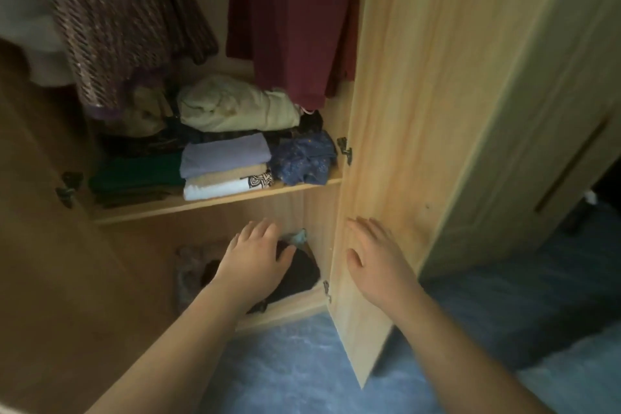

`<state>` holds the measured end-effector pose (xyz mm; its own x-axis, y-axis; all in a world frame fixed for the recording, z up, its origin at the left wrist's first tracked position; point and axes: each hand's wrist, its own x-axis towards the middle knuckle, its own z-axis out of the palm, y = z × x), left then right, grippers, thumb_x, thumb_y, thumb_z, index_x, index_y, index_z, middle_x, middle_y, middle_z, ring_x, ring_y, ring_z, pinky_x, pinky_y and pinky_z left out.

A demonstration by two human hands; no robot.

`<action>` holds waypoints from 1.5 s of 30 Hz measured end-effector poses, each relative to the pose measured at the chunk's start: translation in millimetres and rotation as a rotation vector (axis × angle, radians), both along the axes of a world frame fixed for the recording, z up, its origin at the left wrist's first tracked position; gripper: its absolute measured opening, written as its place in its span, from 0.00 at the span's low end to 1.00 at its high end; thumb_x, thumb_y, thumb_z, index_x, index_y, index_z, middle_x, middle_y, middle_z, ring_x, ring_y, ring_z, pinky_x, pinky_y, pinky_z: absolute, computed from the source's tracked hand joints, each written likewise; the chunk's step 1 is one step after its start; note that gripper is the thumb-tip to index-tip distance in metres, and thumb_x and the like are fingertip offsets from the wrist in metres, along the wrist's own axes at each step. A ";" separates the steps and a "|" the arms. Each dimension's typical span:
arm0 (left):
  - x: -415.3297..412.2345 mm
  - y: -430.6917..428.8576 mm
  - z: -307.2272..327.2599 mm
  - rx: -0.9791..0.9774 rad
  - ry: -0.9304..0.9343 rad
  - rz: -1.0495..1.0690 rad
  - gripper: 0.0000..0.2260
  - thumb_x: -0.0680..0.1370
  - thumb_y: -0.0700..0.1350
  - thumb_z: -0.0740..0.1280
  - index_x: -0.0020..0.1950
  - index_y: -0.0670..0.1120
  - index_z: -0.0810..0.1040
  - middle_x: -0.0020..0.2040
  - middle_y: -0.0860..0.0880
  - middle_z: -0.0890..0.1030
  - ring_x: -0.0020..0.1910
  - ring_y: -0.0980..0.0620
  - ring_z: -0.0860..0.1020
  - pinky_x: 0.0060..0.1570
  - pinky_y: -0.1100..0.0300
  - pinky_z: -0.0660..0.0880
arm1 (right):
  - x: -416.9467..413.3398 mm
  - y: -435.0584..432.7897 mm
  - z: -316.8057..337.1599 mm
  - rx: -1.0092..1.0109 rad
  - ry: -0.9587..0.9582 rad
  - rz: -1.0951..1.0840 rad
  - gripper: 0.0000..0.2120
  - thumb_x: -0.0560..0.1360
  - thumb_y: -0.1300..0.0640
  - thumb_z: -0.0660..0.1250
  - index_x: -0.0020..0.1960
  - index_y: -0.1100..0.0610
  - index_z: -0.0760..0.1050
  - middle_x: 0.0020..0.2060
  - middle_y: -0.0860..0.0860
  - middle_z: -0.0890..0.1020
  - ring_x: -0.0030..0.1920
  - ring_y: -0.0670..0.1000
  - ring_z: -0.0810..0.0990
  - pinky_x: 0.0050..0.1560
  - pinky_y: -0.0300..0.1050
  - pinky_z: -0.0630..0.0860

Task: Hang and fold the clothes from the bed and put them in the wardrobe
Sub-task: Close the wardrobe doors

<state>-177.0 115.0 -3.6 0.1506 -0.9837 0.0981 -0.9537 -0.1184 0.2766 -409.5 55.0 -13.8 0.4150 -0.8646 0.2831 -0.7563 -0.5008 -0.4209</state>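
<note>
The light-wood wardrobe [215,203] stands open in front of me. Its shelf carries folded clothes: a pale green bundle [235,104], a lilac, beige and white stack [225,166], dark green fabric [134,178] and a crumpled blue patterned piece [304,158]. A maroon garment [292,17] and a brown patterned one [114,20] hang above. In the bottom compartment lies a dark folded garment [299,274]. My left hand [255,255] rests flat on top of it, fingers spread. My right hand [376,255] lies open against the inner face of the right door [400,111].
The left door [40,245] swings out at the left. A grey crumpled cloth [186,270] lies in the bottom compartment beside the dark garment. Blue carpet [295,370] covers the floor. Another pale door or panel [537,128] stands at the right.
</note>
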 end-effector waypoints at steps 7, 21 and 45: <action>-86.8 -20.5 5.8 0.010 0.005 -0.151 0.21 0.82 0.60 0.54 0.69 0.51 0.68 0.71 0.48 0.72 0.72 0.45 0.67 0.73 0.45 0.64 | -106.4 11.4 -3.1 0.008 -0.126 -0.214 0.22 0.76 0.57 0.63 0.70 0.54 0.69 0.65 0.51 0.75 0.67 0.52 0.70 0.70 0.52 0.69; -163.8 -111.9 -18.0 0.059 0.023 -0.049 0.22 0.81 0.59 0.57 0.73 0.55 0.65 0.71 0.52 0.72 0.70 0.48 0.69 0.70 0.44 0.68 | -157.8 -116.3 -6.6 0.368 -0.169 -0.091 0.11 0.81 0.52 0.61 0.62 0.49 0.69 0.56 0.47 0.77 0.54 0.47 0.78 0.60 0.51 0.77; 117.6 -59.5 -36.8 -0.079 0.061 0.251 0.24 0.80 0.58 0.59 0.76 0.56 0.62 0.75 0.53 0.69 0.76 0.49 0.64 0.73 0.49 0.63 | 160.0 -84.2 -28.2 -0.037 -0.146 0.131 0.25 0.75 0.49 0.71 0.66 0.59 0.66 0.70 0.60 0.67 0.52 0.62 0.81 0.46 0.52 0.80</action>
<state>-59.4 55.5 -40.4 0.3964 -0.9047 0.1560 -0.8785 -0.3244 0.3508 -249.5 -29.2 -42.0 0.4754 -0.7939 0.3791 -0.6163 -0.6080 -0.5005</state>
